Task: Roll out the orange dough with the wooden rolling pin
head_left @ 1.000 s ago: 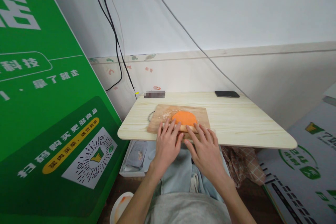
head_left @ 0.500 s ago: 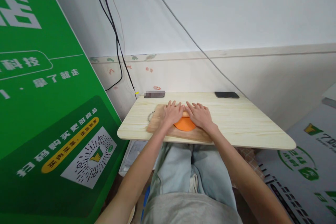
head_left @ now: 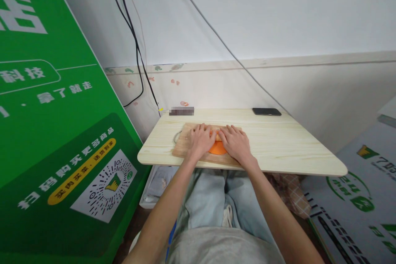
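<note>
A black smartphone (head_left: 267, 111) is laid flat near the right of the far edge of the bench (head_left: 284, 142); a dark object (head_left: 181, 111), obscured by pixelation, is placed further left. The wall (head_left: 297, 12) is crossed diagonally by a grey cable (head_left: 215, 33). A green signboard (head_left: 27, 136) is printed with a QR code (head_left: 108, 187). A checked cloth (head_left: 295, 200) is noted below bench level.

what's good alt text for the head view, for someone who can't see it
A person's left hand and right hand lie palms down over a rolling pin on flattened orange dough, atop a wooden board on a pale table. A dark phone lies toward the back right; a green panel stands at left.
</note>
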Available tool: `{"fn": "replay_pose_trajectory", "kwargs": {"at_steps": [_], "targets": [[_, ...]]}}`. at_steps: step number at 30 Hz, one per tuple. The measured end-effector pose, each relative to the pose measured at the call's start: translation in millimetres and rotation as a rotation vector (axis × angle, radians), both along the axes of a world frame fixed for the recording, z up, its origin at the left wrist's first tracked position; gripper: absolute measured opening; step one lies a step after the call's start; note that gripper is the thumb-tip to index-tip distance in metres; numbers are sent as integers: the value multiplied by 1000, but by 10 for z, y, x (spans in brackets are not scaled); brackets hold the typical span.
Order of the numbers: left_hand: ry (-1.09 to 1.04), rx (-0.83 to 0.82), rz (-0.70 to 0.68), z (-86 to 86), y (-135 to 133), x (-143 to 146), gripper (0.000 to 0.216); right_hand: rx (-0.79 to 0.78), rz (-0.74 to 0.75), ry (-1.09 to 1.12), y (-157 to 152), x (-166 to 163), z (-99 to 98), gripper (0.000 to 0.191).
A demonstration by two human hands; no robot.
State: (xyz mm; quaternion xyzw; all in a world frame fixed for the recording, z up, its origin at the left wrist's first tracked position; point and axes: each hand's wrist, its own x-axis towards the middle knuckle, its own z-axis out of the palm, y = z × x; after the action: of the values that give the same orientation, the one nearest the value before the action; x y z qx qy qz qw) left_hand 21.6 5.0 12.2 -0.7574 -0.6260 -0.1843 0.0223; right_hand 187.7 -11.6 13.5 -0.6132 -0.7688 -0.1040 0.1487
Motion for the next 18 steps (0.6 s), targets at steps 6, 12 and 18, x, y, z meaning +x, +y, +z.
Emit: {"fn": "replay_pose_trajectory", "kwargs": {"at_steps": [6,12,18], "targets": [[-95,217,-43,-387,-676,-140,46,192,36,97,-719,-45,-332,48],[-55,185,-64,-370,-577,-156,52,164,22,74,-627,-32,-296,50],[-15,-20,-12,8,57,-13,51,-71,3,-3,81,-4,83,51]]}}
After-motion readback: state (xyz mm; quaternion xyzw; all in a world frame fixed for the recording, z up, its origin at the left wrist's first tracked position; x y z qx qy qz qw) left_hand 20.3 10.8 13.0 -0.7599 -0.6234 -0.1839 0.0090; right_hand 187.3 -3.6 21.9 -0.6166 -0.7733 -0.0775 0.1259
